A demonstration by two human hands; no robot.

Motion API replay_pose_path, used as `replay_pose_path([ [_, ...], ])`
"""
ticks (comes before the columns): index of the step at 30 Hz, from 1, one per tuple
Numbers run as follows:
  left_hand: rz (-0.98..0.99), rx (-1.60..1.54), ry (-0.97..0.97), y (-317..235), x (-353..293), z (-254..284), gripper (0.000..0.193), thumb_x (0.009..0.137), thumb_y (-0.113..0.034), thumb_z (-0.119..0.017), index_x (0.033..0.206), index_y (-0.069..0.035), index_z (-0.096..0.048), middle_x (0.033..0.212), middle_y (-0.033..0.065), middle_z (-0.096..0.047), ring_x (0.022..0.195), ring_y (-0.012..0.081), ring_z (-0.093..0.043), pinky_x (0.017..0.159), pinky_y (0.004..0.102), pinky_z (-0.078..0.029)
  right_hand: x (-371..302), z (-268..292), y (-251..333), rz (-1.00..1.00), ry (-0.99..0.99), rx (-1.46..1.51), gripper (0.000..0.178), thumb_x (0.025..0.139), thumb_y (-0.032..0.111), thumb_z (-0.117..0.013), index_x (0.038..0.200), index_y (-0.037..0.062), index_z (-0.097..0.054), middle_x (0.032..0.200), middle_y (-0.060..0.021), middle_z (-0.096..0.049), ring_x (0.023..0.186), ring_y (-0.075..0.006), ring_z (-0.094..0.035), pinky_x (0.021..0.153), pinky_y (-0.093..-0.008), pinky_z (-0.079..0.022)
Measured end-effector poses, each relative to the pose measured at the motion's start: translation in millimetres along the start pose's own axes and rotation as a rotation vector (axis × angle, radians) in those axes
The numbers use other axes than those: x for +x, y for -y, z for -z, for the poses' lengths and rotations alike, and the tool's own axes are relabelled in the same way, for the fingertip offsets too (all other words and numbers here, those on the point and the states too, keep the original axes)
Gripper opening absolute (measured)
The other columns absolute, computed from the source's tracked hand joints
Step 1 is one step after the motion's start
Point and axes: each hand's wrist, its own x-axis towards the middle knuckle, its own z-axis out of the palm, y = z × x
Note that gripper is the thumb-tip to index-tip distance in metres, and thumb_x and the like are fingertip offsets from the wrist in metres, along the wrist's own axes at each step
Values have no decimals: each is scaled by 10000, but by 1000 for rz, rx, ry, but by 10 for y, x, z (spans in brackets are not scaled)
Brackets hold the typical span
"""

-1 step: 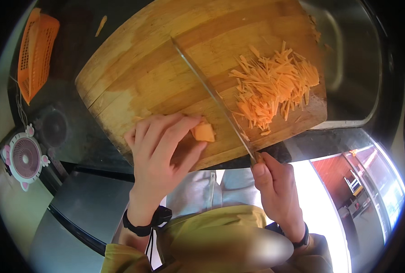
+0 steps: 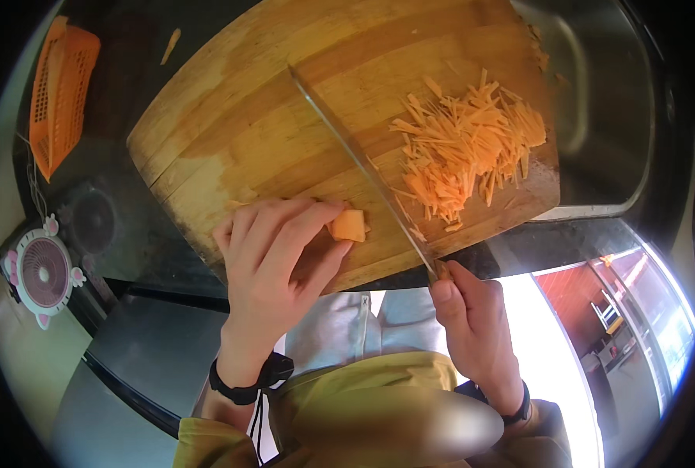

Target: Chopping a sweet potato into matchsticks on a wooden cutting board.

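On the wooden cutting board (image 2: 230, 160), my left hand (image 2: 265, 249) grips a short orange piece of carrot (image 2: 351, 225) between thumb and fingertips, near the board's front edge. The carrot's cut face points right, toward the blade. My right hand (image 2: 476, 320) is wrapped round the handle of a kitchen knife (image 2: 355, 152). Its long blade slants across the board to the far left, a little apart from the carrot. Thin slivers cling along or lie beside the blade. Right of the knife lies a loose heap of carrot shreds (image 2: 464, 152).
An orange plastic basket (image 2: 65, 93) stands at the far left, with a stray carrot scrap (image 2: 171, 46) on the dark counter between it and the board. A small pink and white fan (image 2: 45, 269) is at the left. A sink (image 2: 605, 101) lies beyond the board's right edge.
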Motion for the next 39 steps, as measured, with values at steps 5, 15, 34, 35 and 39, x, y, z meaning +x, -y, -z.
replay_pose_path([
  [5, -72, -34, -73, -8, -3, -42, 431, 673, -128, -847, 1075, -133, -691, 963, 4, -683, 873, 229, -612, 836, 349, -402, -21, 51, 10, 17, 25, -70, 361, 1004, 244, -602, 780, -20, -499, 531, -162, -446, 455, -369, -411, 452, -381, -357],
  [15, -60, -130, -148, 36, -44, -106, 399, 613, -73, -875, 968, -73, -693, 936, 78, -683, 851, 285, -626, 774, 376, -474, -98, -107, -83, 105, 116, -106, 338, 986, 271, -635, 831, -8, -522, 521, -170, -495, 480, -389, -542, 455, -424, -402],
  [34, -106, -150, -174, 65, -13, -96, 321, 629, -35, -822, 931, -68, -719, 925, 73, -682, 827, 284, -609, 729, 365, -485, -91, -110, 7, 26, 154, -94, 321, 975, 239, -654, 821, -16, -534, 518, -155, -489, 473, -395, -533, 447, -402, -390],
  [35, -117, -144, -187, 78, -8, -100, 300, 632, -23, -807, 915, -62, -714, 911, 71, -679, 826, 283, -605, 724, 365, -479, -116, -127, 26, 36, 137, -79, 325, 976, 242, -653, 822, -17, -532, 526, -156, -494, 474, -395, -534, 448, -404, -389],
  [39, -100, -171, -173, 55, 7, -101, 273, 625, -12, -787, 875, -61, -692, 901, 71, -663, 814, 283, -589, 707, 368, -462, -151, -120, 76, 40, 137, -82, 322, 975, 241, -656, 828, -17, -530, 546, -157, -516, 474, -388, -541, 451, -409, -394],
])
